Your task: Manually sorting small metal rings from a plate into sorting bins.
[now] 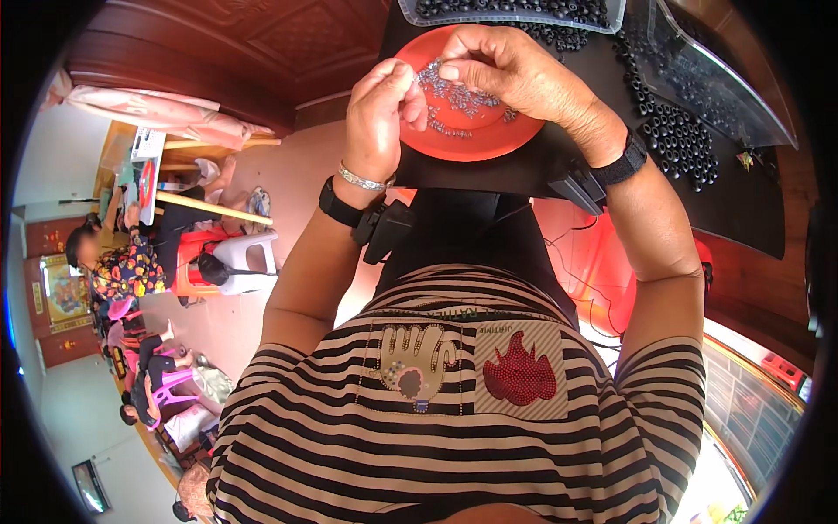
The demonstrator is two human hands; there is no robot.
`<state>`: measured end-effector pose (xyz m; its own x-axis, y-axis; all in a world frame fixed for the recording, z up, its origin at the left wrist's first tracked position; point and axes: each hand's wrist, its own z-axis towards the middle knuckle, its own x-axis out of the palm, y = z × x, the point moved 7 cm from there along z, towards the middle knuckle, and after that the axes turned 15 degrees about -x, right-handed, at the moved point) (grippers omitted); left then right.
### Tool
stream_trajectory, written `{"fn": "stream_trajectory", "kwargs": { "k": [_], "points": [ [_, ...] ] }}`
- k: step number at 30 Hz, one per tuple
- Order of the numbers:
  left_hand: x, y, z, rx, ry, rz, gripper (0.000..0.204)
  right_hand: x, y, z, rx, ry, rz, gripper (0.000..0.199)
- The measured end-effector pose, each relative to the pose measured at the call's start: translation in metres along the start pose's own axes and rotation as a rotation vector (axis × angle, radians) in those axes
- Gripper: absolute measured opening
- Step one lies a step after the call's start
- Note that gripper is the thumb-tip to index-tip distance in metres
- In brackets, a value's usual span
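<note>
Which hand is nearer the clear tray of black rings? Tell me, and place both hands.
Right. The right hand hangs over the red plate, just below the clear tray of black rings. The left hand is at the plate's left edge, farther from the tray.

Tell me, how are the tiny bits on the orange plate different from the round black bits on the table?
The tiny bits are silvery grey; the black rings are dark. The tiny bits look smaller and thinner, while the black rings are chunkier, with holes. The tiny bits lie heaped on the orange plate under the left hand and right hand; the black rings lie spread over the black table. Both are many small loose pieces.
</note>
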<state>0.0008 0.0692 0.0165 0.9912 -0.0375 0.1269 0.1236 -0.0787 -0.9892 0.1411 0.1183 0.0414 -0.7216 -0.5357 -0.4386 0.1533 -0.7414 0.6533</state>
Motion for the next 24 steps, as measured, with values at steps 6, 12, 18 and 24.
{"fn": "stream_trajectory", "kwargs": {
  "k": [6,12,18,24],
  "points": [
    [-0.004,-0.002,-0.009,0.021,-0.043,0.027,0.026,0.001,0.001,-0.002,0.057,0.033,-0.014,0.019],
    [-0.049,0.007,-0.041,-0.036,-0.191,-0.067,0.020,-0.004,-0.017,0.002,0.154,-0.006,0.106,0.017],
    [-0.120,0.011,-0.121,0.041,-0.500,-0.227,0.019,-0.009,-0.024,-0.001,0.011,-0.067,0.158,0.013],
    [-0.222,0.004,-0.265,0.246,-0.872,-0.478,0.013,-0.019,-0.048,-0.005,0.071,-0.079,0.160,0.017]
  ]
}}
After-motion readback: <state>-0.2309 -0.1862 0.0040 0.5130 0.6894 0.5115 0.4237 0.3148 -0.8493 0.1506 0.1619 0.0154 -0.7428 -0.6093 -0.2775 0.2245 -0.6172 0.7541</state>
